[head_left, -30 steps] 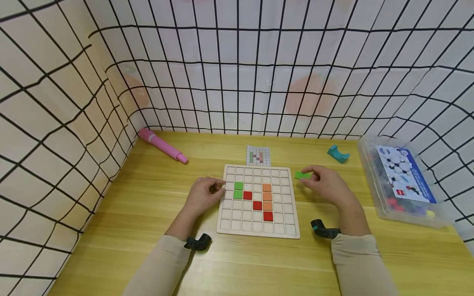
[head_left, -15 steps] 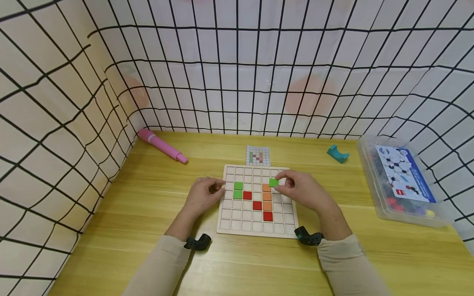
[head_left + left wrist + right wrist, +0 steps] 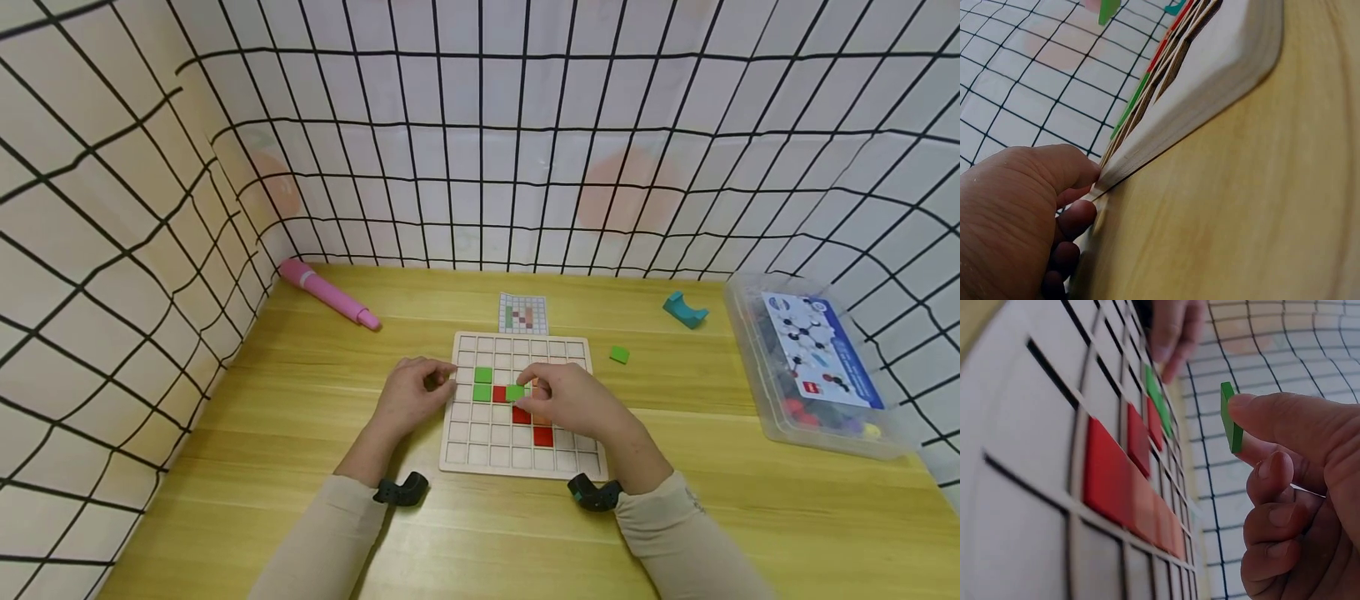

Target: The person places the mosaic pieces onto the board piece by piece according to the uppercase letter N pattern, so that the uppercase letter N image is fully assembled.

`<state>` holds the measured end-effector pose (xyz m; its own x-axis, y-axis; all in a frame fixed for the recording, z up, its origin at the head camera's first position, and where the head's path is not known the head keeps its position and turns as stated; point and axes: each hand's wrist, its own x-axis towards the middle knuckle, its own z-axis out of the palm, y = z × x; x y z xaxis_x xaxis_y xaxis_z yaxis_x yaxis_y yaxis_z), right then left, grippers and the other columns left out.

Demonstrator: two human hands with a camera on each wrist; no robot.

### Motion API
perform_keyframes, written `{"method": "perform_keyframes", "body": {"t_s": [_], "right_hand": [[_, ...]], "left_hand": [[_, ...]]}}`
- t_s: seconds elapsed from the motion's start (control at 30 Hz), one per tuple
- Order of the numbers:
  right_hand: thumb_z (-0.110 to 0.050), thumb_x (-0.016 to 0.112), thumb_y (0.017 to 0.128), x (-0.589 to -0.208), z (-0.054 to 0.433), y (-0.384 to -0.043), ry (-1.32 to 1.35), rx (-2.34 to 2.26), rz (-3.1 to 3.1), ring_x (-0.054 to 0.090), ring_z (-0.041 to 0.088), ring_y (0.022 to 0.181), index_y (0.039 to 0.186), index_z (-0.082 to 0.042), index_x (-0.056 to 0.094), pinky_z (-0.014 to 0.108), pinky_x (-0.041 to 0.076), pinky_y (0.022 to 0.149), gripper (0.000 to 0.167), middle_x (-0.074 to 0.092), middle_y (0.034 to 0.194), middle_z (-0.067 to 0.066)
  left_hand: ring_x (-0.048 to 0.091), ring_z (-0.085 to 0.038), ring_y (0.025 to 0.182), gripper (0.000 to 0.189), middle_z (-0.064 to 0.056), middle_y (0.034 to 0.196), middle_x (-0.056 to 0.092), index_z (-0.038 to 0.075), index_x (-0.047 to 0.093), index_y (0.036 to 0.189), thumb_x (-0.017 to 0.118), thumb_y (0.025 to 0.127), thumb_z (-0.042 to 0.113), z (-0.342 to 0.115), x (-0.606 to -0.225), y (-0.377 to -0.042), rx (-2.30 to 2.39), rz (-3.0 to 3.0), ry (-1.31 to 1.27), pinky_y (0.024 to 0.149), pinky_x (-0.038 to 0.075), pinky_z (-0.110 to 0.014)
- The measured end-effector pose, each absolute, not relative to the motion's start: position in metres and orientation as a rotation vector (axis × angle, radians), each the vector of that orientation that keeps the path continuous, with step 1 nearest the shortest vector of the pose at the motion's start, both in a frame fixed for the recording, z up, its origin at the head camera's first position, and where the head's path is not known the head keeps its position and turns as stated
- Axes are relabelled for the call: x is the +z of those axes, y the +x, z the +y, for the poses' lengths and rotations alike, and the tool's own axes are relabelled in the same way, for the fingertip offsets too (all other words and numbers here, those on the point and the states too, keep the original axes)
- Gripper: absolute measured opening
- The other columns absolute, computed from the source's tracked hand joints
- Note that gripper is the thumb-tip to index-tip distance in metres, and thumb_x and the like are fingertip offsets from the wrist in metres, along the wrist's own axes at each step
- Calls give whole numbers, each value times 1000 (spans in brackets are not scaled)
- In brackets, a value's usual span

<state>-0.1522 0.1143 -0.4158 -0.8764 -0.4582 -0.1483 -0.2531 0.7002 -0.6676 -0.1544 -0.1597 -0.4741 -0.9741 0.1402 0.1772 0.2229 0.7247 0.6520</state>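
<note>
A wooden grid board (image 3: pixel 480 457) lies on the table, with green tiles (image 3: pixel 482 376), red tiles (image 3: pixel 543 437) and orange tiles in its squares; my right hand partly hides the orange ones. Between thumb and index finger, my right hand (image 3: pixel 577 404) pinches a green square tile (image 3: pixel 1231 417). In the right wrist view this tile is raised off the board, its other fingers curled below. My left hand (image 3: pixel 411 393) holds the board's left edge, thumb and index fingertips at the rim, as the left wrist view also shows.
A small printed grid card (image 3: pixel 522 314) lies behind the board. One loose green tile (image 3: pixel 619 355) is to the right, near a teal curved piece (image 3: pixel 685 310). A lidded clear box (image 3: pixel 817 367) stands far right; a pink microphone-shaped object (image 3: pixel 328 293) lies back left. Black-grid walls surround the table.
My right hand has picked up a green tile from right of the board and carried it left over the middle squares. One green tile stays behind. The left hand has not moved.
</note>
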Motion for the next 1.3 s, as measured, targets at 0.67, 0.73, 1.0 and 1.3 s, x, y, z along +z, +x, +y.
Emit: {"method": "perform_keyframes", "body": {"t_s": [0.67,0.73,1.0,1.3], "right_hand": [[-29,77,90,-423,68,-146,-692,-725,2648,45,8,57,104,-21,72,26,37,57,17,53,64,-8],[-28,77,90,-424,66,-146,-701,-724,2648,45,8,57,104,-21,72,26,37,56,16,53,64,-8],[-28,75,89,-427,61,-147,-725,-664,2688,51,11,63,104,-20,74,30,43,62,18,62,74,-10],[-28,75,89,-427,57,-147,-710,-615,2713,55,13,71,108,-18,74,32,47,68,21,68,86,-7]], "left_hand": [[55,-20,89,23,1,87,68,14,78,112,74,91,24,-160,-473,-157,-1085,-2814,-290,83,41,-33],[55,-20,90,23,0,87,69,14,78,112,75,91,23,-160,-473,-157,-1089,-2815,-288,83,41,-34],[55,-19,89,23,1,87,69,15,78,111,75,90,23,-161,-475,-157,-1083,-2811,-283,82,42,-33],[55,-20,90,22,1,87,69,15,78,111,75,90,23,-160,-476,-157,-1088,-2813,-289,83,42,-33]]}}
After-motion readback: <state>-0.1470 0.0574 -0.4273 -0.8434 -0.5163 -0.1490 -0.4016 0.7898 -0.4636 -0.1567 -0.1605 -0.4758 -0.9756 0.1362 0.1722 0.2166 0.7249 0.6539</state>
